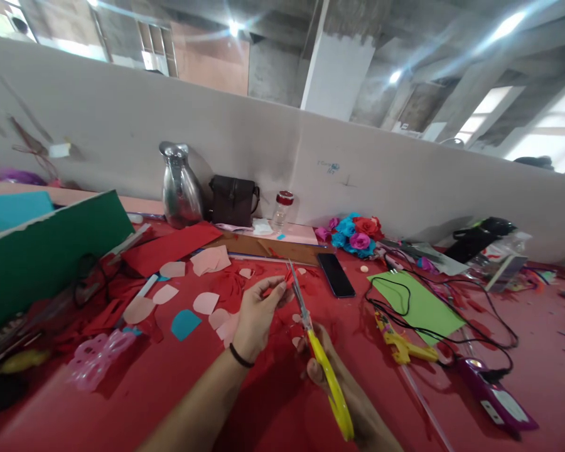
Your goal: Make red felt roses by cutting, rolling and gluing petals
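Note:
My left hand, a dark band on its wrist, pinches a small piece of red paper between thumb and fingertips. My right hand grips a pair of scissors with yellow handles. The blades point up and away from me, right beside the red paper; whether they touch it I cannot tell. Around my left hand lie pink paper petals and one blue paper petal. Red paper scraps are scattered beyond the hands, partly hidden by them.
A phone lies beyond the scissors. To the right are green paper, a yellow glue gun, black cables and a purple power strip. A steel jug, dark bag, glass jar and paper flowers line the back wall.

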Demonstrator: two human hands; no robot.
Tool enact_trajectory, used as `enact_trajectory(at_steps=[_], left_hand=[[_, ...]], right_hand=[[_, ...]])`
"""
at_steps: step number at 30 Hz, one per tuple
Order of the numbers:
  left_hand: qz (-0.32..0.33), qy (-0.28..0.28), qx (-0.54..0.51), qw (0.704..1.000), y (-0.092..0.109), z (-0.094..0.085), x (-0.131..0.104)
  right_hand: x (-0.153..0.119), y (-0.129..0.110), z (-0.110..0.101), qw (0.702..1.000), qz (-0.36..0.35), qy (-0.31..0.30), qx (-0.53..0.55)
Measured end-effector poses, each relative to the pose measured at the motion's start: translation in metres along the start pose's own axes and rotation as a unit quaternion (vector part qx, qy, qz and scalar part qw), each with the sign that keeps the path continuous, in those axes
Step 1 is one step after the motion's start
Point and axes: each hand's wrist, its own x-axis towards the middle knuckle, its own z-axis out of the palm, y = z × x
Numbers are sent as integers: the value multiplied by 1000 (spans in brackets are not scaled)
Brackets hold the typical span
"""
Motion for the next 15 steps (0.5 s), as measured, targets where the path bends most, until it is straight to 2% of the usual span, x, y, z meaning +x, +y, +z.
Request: enact_trajectory(at_steps=[10, 15], left_hand=[[-14, 0, -28, 1000, 1, 1, -3], [-22, 0, -29, 999, 1, 1, -3]], right_hand=[[12, 2, 9, 999, -30, 34, -7], [17, 1, 13, 999, 3, 48, -15]])
